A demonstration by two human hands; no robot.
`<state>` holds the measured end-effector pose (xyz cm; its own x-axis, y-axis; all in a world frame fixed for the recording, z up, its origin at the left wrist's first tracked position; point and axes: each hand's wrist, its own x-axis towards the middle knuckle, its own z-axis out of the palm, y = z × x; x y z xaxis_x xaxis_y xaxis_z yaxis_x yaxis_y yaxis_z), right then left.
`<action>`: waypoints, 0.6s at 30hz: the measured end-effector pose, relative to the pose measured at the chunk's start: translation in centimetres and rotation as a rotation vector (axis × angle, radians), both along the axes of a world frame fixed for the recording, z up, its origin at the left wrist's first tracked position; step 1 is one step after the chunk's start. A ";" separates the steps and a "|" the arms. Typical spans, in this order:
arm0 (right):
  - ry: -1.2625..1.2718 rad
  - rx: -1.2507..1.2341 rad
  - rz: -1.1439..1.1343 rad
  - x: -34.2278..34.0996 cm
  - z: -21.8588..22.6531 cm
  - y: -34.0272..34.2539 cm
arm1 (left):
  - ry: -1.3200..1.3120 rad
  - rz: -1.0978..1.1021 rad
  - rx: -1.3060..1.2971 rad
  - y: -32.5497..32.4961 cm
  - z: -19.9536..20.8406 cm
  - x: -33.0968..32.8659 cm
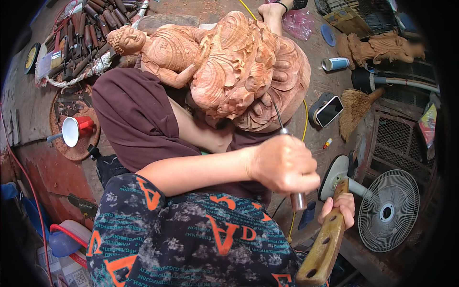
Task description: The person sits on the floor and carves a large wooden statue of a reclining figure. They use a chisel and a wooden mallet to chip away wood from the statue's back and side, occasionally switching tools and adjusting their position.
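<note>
Sitting with the left leg bent, the person has a carved wooden statue lying crosswise at 12 o'clock, its curly-haired head toward 11 and its petalled base toward 1. From where I stand, the left hand is clenched round the handle of a chisel, out at about 4 o'clock, with the thin steel aimed up at the base; whether the edge actually touches the wood, I can't tell. Farther out at 4 o'clock, the fingers of the right hand are wrapped round the narrower end of a worn wooden mallet, its thick end toward 5 and apart from the chisel's butt.

To do this well, I'd say, seat the edge first, steady the left wrist, and bring the mallet square to the butt so each tap runs straight along the steel. Light, even knocks should suit such fine relief; a heavy one could split a petal. The statue might rock on that lap, so bracing it seems wise, with the legs kept clear of any slip.
</note>
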<state>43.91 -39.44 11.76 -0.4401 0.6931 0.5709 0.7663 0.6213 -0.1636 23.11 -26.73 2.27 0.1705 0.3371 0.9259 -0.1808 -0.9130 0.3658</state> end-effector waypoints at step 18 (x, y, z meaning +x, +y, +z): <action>-0.104 -0.103 -0.074 -0.6 0.7 0.6 | -0.034 -0.044 -0.056 0.3 0.2 -0.2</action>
